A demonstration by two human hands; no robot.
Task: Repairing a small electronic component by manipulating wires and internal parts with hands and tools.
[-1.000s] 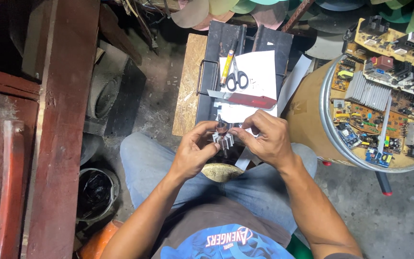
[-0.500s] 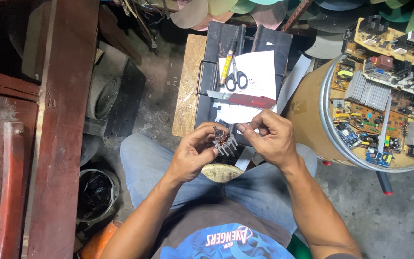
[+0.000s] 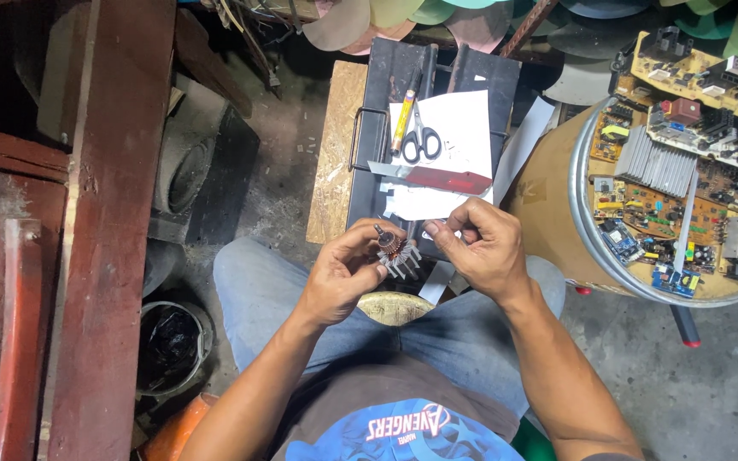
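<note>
Motor armature [image 3: 392, 253] with copper windings sits pinched in the left hand [image 3: 343, 275], near the lap; the right hand [image 3: 482, 248] pinches something small beside it, likely threading insulation; steadiness matters.

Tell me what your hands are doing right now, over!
Left hand grips small motor armature, copper windings showing. Right hand pinches at its upper edge; what it pinches, unclear. Scissors lie untouched on white paper ahead. Nothing blocking.

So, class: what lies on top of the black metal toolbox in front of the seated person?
On the black metal toolbox lie white paper sheets, black-handled scissors, a yellow pen-like tool and a red strip. The paper hides whatever lies beneath it.
</note>
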